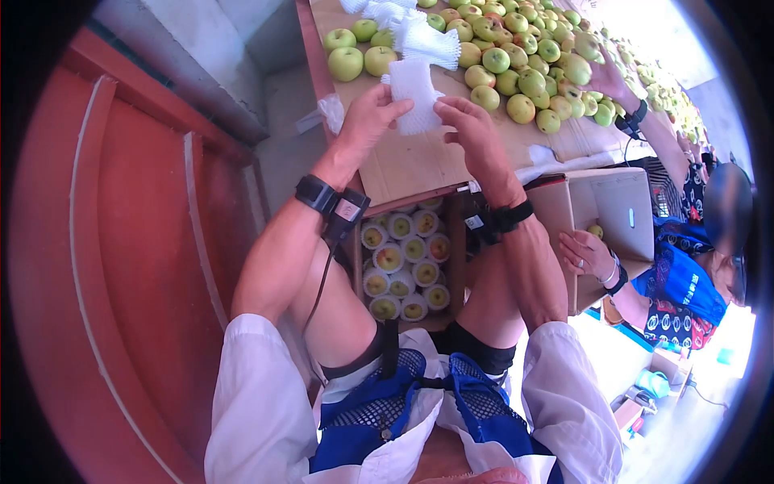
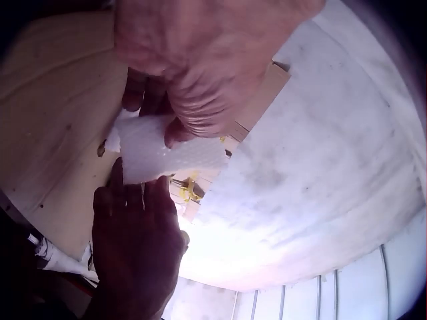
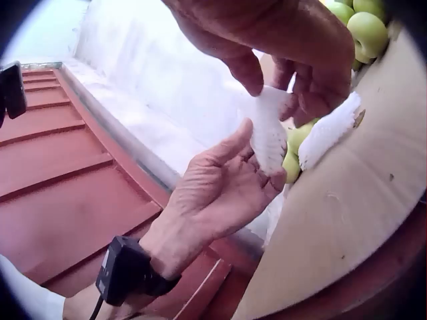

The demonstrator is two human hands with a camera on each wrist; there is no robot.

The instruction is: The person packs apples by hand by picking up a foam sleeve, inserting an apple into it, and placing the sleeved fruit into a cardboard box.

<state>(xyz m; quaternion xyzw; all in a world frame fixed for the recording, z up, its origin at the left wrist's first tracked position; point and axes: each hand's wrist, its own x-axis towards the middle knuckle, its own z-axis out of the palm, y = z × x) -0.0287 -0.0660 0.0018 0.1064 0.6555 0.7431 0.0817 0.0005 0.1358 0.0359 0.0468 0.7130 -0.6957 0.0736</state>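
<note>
A flattened white foam net sleeve is held up over the cardboard-covered table, between both hands. My left hand grips one side of it, thumb on the near face and fingers behind, as the left wrist view shows with the thumb across the foam. My right hand pinches the opposite edge; in the right wrist view its thumb and fingertips meet the upper end of the sleeve. More foam sleeves lie just beyond, beside several loose green apples.
A large heap of apples covers the table's right side. Below, between the knees, a carton holds sleeved apples. To the right, another person's hand is at an open cardboard box. A red door stands left.
</note>
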